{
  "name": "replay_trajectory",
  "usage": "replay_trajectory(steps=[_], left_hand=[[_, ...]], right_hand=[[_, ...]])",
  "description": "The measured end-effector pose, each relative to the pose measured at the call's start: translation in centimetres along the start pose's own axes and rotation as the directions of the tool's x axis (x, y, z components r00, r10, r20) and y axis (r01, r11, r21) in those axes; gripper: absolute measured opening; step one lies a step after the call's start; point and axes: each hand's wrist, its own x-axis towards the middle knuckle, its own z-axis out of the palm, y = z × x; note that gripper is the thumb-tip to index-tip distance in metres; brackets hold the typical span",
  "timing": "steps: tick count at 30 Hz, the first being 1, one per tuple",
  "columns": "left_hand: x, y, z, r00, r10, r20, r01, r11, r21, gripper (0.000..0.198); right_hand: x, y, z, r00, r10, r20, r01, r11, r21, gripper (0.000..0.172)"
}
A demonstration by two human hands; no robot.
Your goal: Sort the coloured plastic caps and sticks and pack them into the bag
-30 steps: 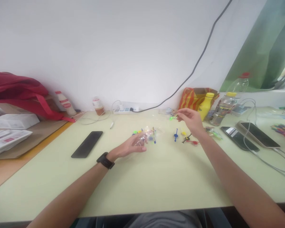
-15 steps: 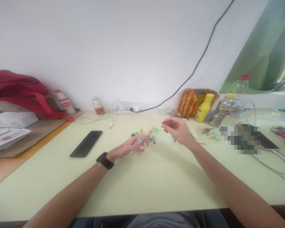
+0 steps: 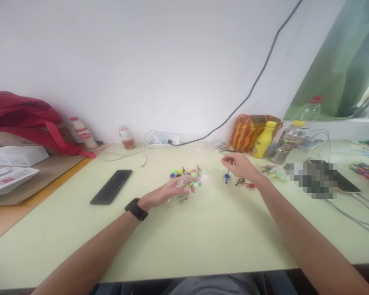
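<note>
My left hand [image 3: 176, 188], with a black watch on the wrist, is closed around a crinkled clear plastic bag [image 3: 181, 197] that has green pieces in it. Just beyond it lies a small pile of blue, yellow, green and black plastic pieces [image 3: 180, 171], partly hidden by the fingers. My right hand [image 3: 235, 164] is farther right, thumb and fingers pinched together; what they grip, if anything, is too small to make out. Below those fingers is a blue arrow-shaped piece [image 3: 226, 177], its upper end meeting the hand's outline. A black-and-yellow piece [image 3: 240, 181] and a red piece [image 3: 249, 185] lie beside the right wrist.
A black phone [image 3: 111, 187] lies at left. Along the wall stand a power strip [image 3: 158, 143], a striped bag [image 3: 242, 133], a yellow bottle [image 3: 264, 140] and a clear bottle [image 3: 285, 143]. More bagged pieces [image 3: 272, 173] and a charging phone [image 3: 341, 178] are at right.
My right hand has moved right, away from the pile, and the yellow-green piece no longer shows in its fingers. The left hand stays on the bag, where more green shows.
</note>
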Motion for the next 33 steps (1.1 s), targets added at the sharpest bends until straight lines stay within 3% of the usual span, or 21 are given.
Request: replay_trajectory(steps=[3,7,11,18,22,24,26,29,31,33], left_hand=[[-0.2,0.2,0.0,1.000,-0.026,0.015,0.025,0.999,0.037,0.058],[-0.4,0.5,0.3,1.000,0.011,-0.014,-0.010,0.993,0.120,0.057],[-0.3,0.5,0.7,0.998,0.051,-0.028,-0.045,0.980,0.192,0.059],[-0.4,0.4,1.0,1.000,0.025,-0.006,-0.023,0.977,0.213,0.062],[-0.4,0.4,1.0,0.999,0.032,-0.014,-0.029,0.979,0.201,0.060],[-0.4,0.4,0.9,0.999,0.036,-0.026,-0.031,0.979,0.199,0.060],[-0.4,0.4,0.9,0.999,0.037,-0.040,-0.028,0.980,0.197,0.060],[-0.3,0.4,1.0,0.997,0.049,-0.067,-0.033,0.976,0.215,0.060],[-0.2,0.3,1.1,0.994,0.069,-0.087,-0.047,0.971,0.236,0.060],[-0.1,0.3,1.2,0.992,0.082,-0.101,-0.055,0.967,0.249,0.061]], right_hand=[[0.1,2.3,0.2,0.986,0.120,0.114,-0.100,0.981,-0.165,0.014],[0.0,3.3,1.4,0.970,0.218,0.104,-0.188,0.951,-0.247,0.011],[0.3,3.6,2.1,0.966,0.243,0.092,-0.216,0.948,-0.233,0.004],[0.3,4.1,2.4,0.963,0.267,0.045,-0.256,0.952,-0.170,0.021],[0.4,3.3,2.0,0.968,0.251,0.014,-0.248,0.963,-0.102,0.022],[0.5,2.4,1.3,0.970,0.241,-0.017,-0.241,0.970,-0.005,0.021],[0.5,1.1,0.4,0.970,0.235,-0.066,-0.211,0.943,0.256,0.022],[0.2,-1.0,-0.6,0.965,0.231,-0.122,-0.092,0.739,0.668,0.031],[-0.2,-2.4,-0.7,0.973,0.201,-0.111,-0.051,0.662,0.747,0.035],[-0.7,-3.7,-0.5,0.986,0.149,-0.072,-0.048,0.676,0.735,0.037]])
